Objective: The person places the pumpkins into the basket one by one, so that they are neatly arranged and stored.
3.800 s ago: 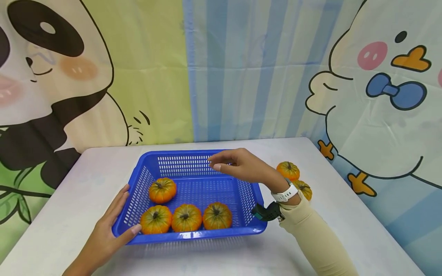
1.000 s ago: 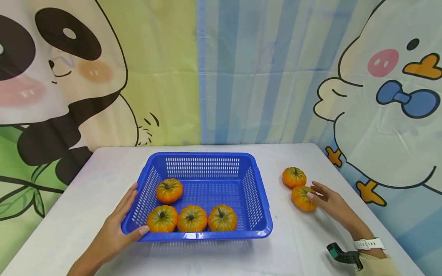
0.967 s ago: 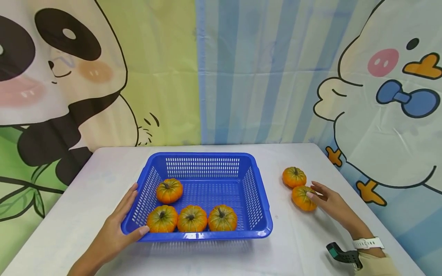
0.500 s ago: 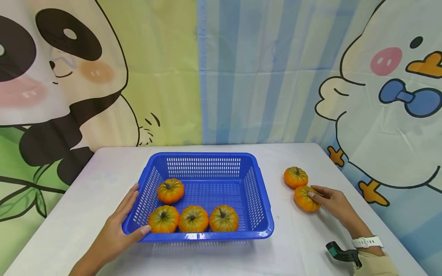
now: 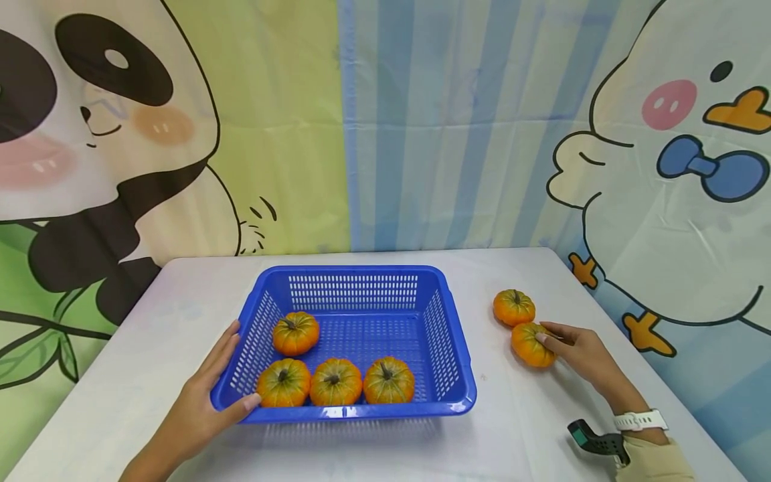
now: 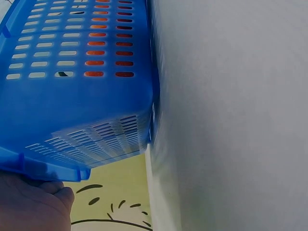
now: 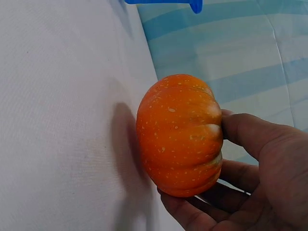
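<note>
In the head view, my right hand point(image 5: 587, 358) holds a small orange pumpkin point(image 5: 529, 347) with green-streaked top, thumb on its upper side. The right wrist view shows fingers under and behind this pumpkin point(image 7: 178, 139), with its shadow on the cloth beside it. A second pumpkin point(image 5: 515, 306) lies just behind it. My left hand point(image 5: 193, 408) holds the front left corner of a blue plastic basket point(image 5: 355, 412), thumb over the front rim and fingers along the left side. Inside the basket, several pumpkins sit: a front row point(image 5: 335, 383) and one behind at left point(image 5: 296, 333).
A white cloth point(image 5: 494, 428) covers the table. Behind it hangs a printed curtain point(image 5: 421, 134) with a panda and a white bird. The basket's back and right parts show bare mesh floor. A white watch point(image 5: 641, 420) and a black strapped device point(image 5: 596, 442) are on the right wrist.
My right hand went from above the basket to the nearer loose pumpkin on the right, and its fingers have since closed down on it. My left hand stays at the basket corner.
</note>
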`<state>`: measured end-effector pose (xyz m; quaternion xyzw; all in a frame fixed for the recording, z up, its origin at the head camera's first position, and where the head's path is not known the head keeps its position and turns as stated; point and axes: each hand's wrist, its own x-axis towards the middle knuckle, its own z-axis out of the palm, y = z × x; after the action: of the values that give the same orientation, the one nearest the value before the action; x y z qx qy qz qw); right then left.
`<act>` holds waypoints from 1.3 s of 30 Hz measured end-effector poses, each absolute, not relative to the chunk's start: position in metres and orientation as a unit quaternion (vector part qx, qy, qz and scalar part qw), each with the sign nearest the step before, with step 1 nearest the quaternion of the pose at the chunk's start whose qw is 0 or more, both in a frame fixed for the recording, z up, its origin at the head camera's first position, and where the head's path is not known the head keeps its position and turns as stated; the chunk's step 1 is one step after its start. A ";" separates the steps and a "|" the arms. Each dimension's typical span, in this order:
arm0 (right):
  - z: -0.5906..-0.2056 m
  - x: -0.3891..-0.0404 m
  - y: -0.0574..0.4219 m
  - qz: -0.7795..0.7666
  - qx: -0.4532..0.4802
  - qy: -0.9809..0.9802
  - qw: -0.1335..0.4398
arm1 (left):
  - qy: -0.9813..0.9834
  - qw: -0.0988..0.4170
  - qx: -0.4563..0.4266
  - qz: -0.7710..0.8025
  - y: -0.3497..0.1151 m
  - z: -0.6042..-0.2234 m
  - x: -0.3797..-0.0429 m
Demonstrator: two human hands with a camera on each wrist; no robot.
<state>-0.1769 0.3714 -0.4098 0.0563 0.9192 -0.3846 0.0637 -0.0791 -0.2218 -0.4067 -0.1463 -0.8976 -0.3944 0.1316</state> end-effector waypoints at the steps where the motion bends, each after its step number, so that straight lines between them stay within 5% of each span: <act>1: -0.409 -0.177 0.371 -0.385 0.051 0.919 0.062 | -0.897 0.131 -0.146 -0.395 -0.222 -0.407 -0.079; 39: -0.371 -0.190 0.319 -0.434 -0.096 0.896 0.006 | -0.896 0.129 -0.145 -0.400 -0.222 -0.407 -0.079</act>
<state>-0.1899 0.3194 -0.3706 -0.0956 0.8960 -0.4336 0.0056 -0.0788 -0.2220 -0.4068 -0.1455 -0.8957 -0.3997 0.1294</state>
